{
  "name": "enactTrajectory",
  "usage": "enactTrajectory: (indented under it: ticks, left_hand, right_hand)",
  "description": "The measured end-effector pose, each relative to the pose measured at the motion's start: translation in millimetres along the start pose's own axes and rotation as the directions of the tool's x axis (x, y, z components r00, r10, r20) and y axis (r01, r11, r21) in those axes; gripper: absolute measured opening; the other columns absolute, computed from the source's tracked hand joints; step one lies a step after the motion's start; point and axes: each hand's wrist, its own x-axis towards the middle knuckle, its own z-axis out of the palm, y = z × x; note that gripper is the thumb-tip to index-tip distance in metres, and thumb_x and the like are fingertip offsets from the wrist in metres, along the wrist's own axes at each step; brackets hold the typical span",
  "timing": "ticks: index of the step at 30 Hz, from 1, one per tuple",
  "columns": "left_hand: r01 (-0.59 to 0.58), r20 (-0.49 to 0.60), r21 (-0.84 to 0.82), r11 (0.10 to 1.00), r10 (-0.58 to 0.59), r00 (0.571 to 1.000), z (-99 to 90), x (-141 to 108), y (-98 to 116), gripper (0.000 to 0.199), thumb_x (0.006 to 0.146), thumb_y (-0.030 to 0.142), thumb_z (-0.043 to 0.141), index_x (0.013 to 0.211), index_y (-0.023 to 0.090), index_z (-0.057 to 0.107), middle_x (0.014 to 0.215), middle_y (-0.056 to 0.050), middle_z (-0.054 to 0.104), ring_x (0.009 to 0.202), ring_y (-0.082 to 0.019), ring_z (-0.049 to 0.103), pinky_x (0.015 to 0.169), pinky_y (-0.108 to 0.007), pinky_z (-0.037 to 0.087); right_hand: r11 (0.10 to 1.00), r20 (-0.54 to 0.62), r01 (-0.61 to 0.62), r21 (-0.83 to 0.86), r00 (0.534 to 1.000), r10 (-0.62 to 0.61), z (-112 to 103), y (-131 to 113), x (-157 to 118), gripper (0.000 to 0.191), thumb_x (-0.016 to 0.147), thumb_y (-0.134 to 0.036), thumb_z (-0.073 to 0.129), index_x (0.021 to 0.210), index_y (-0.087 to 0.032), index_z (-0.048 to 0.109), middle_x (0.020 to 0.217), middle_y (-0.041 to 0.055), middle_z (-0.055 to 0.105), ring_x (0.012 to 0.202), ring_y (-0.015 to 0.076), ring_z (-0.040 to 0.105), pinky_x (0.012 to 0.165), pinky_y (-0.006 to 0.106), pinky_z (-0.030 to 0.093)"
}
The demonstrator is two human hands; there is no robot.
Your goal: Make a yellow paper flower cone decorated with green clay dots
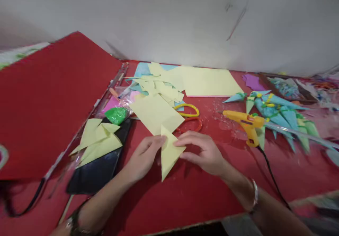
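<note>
Paper triangle (169,153), pale yellow, one: over red bench (201,197), between both hands; left hand's (147,155) grip closed on left edge, right hand's (202,152) on right corner. Glue gun (246,123), yellow: beyond right hand.

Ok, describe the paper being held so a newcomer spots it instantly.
On the red tabletop, find the left hand and right hand near the middle. Between them is a pale yellow paper triangle, one long point toward the near edge. Unlike the rectangular sheet just beyond, it has both hands on it.
</note>
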Motion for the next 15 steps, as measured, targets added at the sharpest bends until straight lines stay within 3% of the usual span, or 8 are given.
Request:
enactTrajectory:
  ticks: [6,11,15]
  left_hand:
    - [-0.144,0.059,0.141,0.979,0.137,0.989,0.5,-3.4,-4.0,0.036,0.080,0.033,0.036,0.049,0.019,0.047,0.047,0.003,0.051,0.046,-0.011,0.046,0.046,-0.020,0.039]
    - [-0.249,0.087,0.202,0.947,0.235,0.968,-2.7,-2.5,-7.3,0.040,0.083,0.035,0.031,0.056,0.017,0.054,0.055,0.001,0.055,0.051,-0.012,0.048,0.050,-0.021,0.041]
    - [-0.321,0.202,0.201,0.925,0.282,0.938,-3.6,0.7,-8.0,0.032,0.082,0.036,0.040,0.068,0.015,0.060,0.061,0.001,0.059,0.055,-0.012,0.050,0.053,-0.020,0.041]
  right_hand:
    - [0.996,-0.080,-0.086,-0.004,0.993,0.085,2.3,-0.9,1.9,0.006,0.078,-0.019,0.057,0.073,-0.018,0.061,0.073,0.0006,0.060,0.069,0.0108,0.056,0.065,0.022,0.044]
    - [0.979,-0.100,-0.200,0.032,0.974,0.203,5.6,0.2,-0.5,0.006,0.076,-0.023,0.060,0.079,-0.019,0.056,0.064,-0.0035,0.052,0.057,0.0085,0.048,0.053,0.020,0.039]
    - [0.966,-0.104,-0.240,0.096,0.963,0.249,7.5,0.9,-1.9,0.015,0.076,-0.024,0.058,0.088,-0.020,0.051,0.060,-0.0058,0.046,0.055,0.0084,0.045,0.053,0.020,0.038]
